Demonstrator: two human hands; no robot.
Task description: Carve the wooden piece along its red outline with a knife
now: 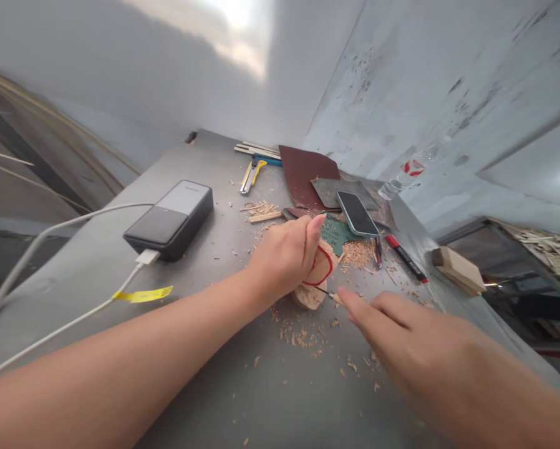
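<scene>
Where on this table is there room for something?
Behind the power bank, left of the utility knife; also the near strip between the forearms, barring scattered chips. Crowded: around the wood block, right toward the smartphone and marker.

Soft, moderate light; pale glare glows at top centre and far right; wide-angle stretching distorts the edges.

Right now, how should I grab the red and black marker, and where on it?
Pinch the marker around its black middle, coming from above, with your thumb and a finger on its long sides. It's slim and lies flat, so the middle should balance best. The phone is to its left and the wood block to its right, so coming straight down looks easiest.
</scene>
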